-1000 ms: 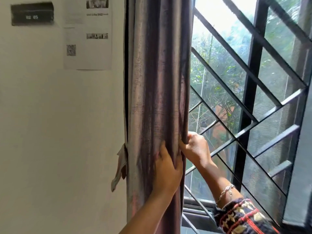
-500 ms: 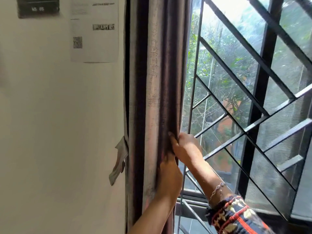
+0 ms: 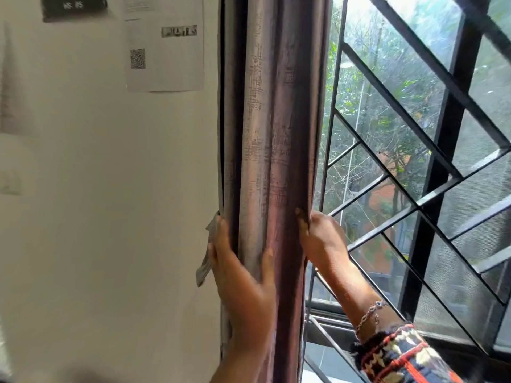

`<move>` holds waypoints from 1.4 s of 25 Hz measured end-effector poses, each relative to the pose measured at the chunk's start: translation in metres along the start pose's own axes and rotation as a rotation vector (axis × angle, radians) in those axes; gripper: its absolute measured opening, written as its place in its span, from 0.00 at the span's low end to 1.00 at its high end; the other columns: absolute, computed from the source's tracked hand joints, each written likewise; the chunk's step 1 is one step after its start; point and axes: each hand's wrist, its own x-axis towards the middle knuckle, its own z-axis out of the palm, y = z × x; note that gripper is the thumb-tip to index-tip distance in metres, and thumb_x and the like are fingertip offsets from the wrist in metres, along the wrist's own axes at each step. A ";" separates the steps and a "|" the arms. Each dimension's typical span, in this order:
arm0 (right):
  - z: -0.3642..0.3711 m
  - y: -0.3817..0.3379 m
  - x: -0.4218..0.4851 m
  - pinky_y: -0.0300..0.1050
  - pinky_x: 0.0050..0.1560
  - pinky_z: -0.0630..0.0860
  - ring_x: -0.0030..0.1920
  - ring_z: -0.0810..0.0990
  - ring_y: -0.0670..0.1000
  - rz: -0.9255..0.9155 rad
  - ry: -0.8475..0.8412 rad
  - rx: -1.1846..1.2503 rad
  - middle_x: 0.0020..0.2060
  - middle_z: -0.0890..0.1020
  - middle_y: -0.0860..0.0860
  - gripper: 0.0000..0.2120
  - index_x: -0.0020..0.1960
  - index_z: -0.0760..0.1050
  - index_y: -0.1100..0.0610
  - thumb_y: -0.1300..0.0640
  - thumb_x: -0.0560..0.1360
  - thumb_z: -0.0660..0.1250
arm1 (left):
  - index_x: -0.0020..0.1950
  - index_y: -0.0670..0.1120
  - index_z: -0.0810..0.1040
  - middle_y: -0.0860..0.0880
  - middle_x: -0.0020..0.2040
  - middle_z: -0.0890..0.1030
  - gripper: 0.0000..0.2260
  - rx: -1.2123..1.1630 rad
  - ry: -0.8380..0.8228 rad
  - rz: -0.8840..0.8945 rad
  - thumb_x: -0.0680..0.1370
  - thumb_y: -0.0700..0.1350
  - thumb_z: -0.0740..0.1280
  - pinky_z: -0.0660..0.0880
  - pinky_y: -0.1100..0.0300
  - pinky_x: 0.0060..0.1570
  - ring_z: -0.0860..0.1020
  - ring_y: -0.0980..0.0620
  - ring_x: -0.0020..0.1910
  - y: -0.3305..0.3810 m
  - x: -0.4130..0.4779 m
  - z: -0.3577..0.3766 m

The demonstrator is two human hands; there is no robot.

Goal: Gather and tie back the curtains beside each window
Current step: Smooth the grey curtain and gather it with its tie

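- The curtain (image 3: 276, 134), a mauve-grey bundle of upright folds, is hanging just beside the window grille (image 3: 443, 150), between it and the wall (image 3: 110, 217).
- The left hand (image 3: 243, 286) is gripping the bundle on the side away from the grille, fingers curling round its edge and thumb lying across the front folds.
- The right hand (image 3: 322, 239) is gripping the edge nearest the grille, thumb pressing on the front and fingers reaching behind the cloth.
- A pale fabric strip (image 3: 206, 261) is dangling on the curtain's side away from the grille, just beside the left hand; whether the hand is touching it cannot be told.
- A bracelet (image 3: 369, 313) is sitting on the right wrist before the grille's lower bars, above a patterned sleeve (image 3: 401, 355).
- A printed sheet (image 3: 166, 51) is hanging on the wall, farther from the grille than the curtain.
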 end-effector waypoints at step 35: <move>0.015 -0.009 -0.031 0.45 0.36 0.63 0.39 0.77 0.61 0.028 -0.090 -0.049 0.38 0.81 0.60 0.21 0.35 0.67 0.55 0.43 0.79 0.51 | 0.64 0.37 0.71 0.40 0.60 0.75 0.22 0.258 -0.161 -0.356 0.76 0.49 0.66 0.74 0.50 0.58 0.73 0.42 0.60 -0.062 -0.008 0.024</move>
